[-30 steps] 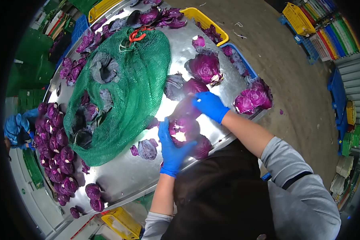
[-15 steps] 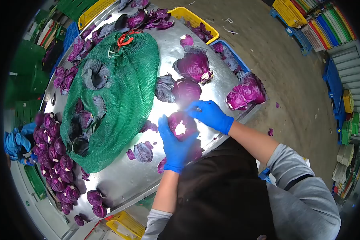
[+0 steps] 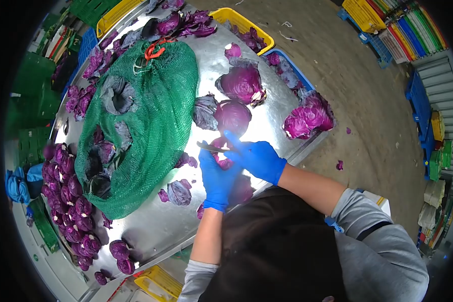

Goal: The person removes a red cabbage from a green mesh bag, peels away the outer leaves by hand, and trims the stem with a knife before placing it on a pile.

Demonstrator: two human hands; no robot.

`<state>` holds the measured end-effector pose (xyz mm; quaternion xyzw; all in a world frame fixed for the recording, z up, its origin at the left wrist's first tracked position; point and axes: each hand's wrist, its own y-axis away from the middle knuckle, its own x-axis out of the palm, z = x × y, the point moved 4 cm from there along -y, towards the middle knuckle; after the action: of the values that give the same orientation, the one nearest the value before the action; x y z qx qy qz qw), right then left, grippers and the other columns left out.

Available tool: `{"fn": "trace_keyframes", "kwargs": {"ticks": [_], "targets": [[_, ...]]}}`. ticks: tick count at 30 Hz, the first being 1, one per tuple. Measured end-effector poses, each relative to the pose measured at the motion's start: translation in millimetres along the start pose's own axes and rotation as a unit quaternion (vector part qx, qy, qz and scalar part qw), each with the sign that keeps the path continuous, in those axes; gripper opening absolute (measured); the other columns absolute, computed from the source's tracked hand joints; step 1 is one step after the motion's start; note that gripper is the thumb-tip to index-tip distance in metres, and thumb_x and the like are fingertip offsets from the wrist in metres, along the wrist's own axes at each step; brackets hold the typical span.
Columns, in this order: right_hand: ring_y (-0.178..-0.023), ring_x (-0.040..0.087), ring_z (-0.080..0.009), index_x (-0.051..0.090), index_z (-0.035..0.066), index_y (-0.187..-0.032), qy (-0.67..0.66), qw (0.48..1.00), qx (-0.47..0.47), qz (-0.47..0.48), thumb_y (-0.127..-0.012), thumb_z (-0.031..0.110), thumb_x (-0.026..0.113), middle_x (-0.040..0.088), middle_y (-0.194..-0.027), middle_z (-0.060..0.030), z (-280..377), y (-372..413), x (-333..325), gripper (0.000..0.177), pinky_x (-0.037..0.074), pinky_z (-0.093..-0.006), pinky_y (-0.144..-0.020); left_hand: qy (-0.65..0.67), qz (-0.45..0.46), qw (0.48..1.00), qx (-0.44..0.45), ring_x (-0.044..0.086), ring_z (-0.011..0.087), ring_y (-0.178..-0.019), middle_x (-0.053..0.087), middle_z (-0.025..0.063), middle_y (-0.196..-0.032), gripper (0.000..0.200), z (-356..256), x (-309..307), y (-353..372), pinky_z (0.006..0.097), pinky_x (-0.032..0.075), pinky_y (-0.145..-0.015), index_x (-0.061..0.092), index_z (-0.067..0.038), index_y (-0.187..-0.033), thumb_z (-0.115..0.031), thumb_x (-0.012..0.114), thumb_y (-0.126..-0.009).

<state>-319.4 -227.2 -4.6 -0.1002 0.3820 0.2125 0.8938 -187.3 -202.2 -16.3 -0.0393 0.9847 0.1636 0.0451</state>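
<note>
My left hand (image 3: 216,181), in a blue glove, is closed around the side of a red cabbage (image 3: 221,160), its pale cut stem partly covered by my hands. In my blue-gloved right hand (image 3: 260,160) is a knife (image 3: 211,147), its dark blade lying across the top of that cabbage and pointing left. Just beyond them sits another red cabbage (image 3: 232,118) with a loose outer leaf (image 3: 205,111) against it. Farther back lies a larger leafy cabbage (image 3: 241,84).
A green mesh sack (image 3: 161,110) with cabbages inside covers much of the metal table (image 3: 158,234). Trimmed cabbages (image 3: 70,201) are piled at the left. A yellow crate (image 3: 236,19) and a blue crate (image 3: 302,75) with leaves stand past the far edge. A cabbage (image 3: 309,118) rests near the right corner.
My right hand has come down and left over the held cabbage, and the knife blade now shows across its stem end. My left hand still grips the cabbage, slightly shifted.
</note>
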Motion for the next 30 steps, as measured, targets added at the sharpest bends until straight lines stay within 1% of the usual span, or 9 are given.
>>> {"fn": "trace_keyframes", "kwargs": {"ticks": [4,6,14,15,18,20,21,24,30], "targets": [[-0.067,0.066,-0.0268,0.048,0.017,-0.131,0.035,0.991,-0.128,-0.017,-0.090,0.026,0.054,0.068,-0.090,-0.0092,9.9,-24.6,-29.9,0.042,0.052,-0.0360,-0.058,-0.115,-0.048,0.987,0.101,0.050,0.0245,-0.109,0.051,0.0182,-0.119,0.084,-14.8,1.5,8.4,0.0352,0.042,-0.093,0.036,0.004,-0.129,-0.019,0.082,-0.063],[-0.062,0.065,-0.0245,0.059,0.015,-0.114,0.029,0.971,0.100,0.216,-0.088,0.018,0.053,0.068,-0.089,-0.0073,-37.7,-43.9,-23.1,0.026,0.054,-0.0362,-0.061,-0.282,-0.089,0.941,0.164,0.047,0.0290,-0.115,0.044,0.0209,-0.129,0.094,-10.3,3.8,29.1,0.0376,0.036,-0.100,0.031,0.004,-0.134,-0.022,0.084,-0.061],[-0.074,0.065,-0.0213,0.066,0.006,-0.102,-0.187,0.953,0.231,-0.060,-0.079,0.044,0.065,0.065,-0.072,-0.0090,-93.3,-27.8,-0.9,0.045,0.051,-0.0341,-0.074,-0.102,-0.059,0.986,0.116,0.040,0.0250,-0.124,0.039,0.0138,-0.134,0.105,18.7,-38.8,44.3,0.0375,0.033,-0.106,0.027,-0.001,-0.140,-0.026,0.087,-0.058],[-0.075,0.065,-0.0210,0.054,0.007,-0.123,-0.122,0.970,0.193,-0.089,-0.080,0.039,0.064,0.065,-0.075,-0.0096,-105.9,-23.2,-3.2,0.054,0.051,-0.0346,-0.072,-0.042,-0.061,0.990,0.120,0.040,0.0252,-0.124,0.039,0.0122,-0.134,0.106,23.0,-40.9,45.8,0.0372,0.032,-0.106,0.027,-0.002,-0.141,-0.024,0.086,-0.056],[-0.078,0.064,-0.0198,0.036,0.009,-0.140,-0.077,0.982,0.174,-0.021,-0.083,0.031,0.062,0.065,-0.081,-0.0100,-33.0,-18.0,-36.2,0.066,0.051,-0.0332,-0.070,-0.065,0.018,0.994,0.091,0.038,0.0248,-0.126,0.038,0.0114,-0.136,0.105,12.0,-40.6,36.0,0.0375,0.032,-0.107,0.028,-0.003,-0.141,-0.018,0.084,-0.054],[-0.081,0.063,-0.0171,0.026,0.011,-0.145,0.031,0.998,-0.049,-0.034,-0.088,0.026,0.058,0.064,-0.087,-0.0087,-5.0,-17.3,-23.2,0.067,0.051,-0.0308,-0.068,-0.082,0.049,0.991,0.090,0.037,0.0238,-0.127,0.037,0.0116,-0.137,0.101,11.0,-36.2,32.1,0.0375,0.032,-0.107,0.028,-0.004,-0.142,-0.013,0.079,-0.055],[-0.090,0.065,-0.0258,0.048,0.016,-0.132,-0.185,0.980,0.049,0.059,-0.081,0.040,0.067,0.065,-0.106,-0.0143,17.9,-21.7,-35.9,0.060,0.051,-0.0351,-0.078,-0.067,0.020,0.992,0.104,0.037,0.0237,-0.128,0.037,0.0114,-0.138,0.098,12.1,-36.9,31.1,0.0373,0.031,-0.107,0.028,-0.004,-0.141,-0.012,0.077,-0.057],[-0.095,0.064,-0.0253,0.054,0.013,-0.127,-0.316,0.938,0.098,0.103,-0.080,0.042,0.068,0.063,-0.111,-0.0126,7.3,-14.1,-25.7,0.057,0.050,-0.0342,-0.082,-0.055,-0.043,0.993,0.098,0.035,0.0251,-0.129,0.035,0.0128,-0.139,0.096,3.9,-36.0,35.3,0.0366,0.030,-0.107,0.025,-0.002,-0.142,-0.014,0.076,-0.062],[-0.091,0.064,-0.0303,0.051,0.011,-0.127,-0.182,0.978,0.084,0.055,-0.084,0.050,0.059,0.064,-0.109,-0.0152,2.1,-12.8,-19.1,0.059,0.051,-0.0370,-0.078,-0.154,-0.105,0.972,0.146,0.043,0.0232,-0.115,0.035,0.0166,-0.131,0.087,-14.6,-13.0,26.8,0.0364,0.039,-0.097,0.018,0.000,-0.140,-0.026,0.073,-0.078]]}}
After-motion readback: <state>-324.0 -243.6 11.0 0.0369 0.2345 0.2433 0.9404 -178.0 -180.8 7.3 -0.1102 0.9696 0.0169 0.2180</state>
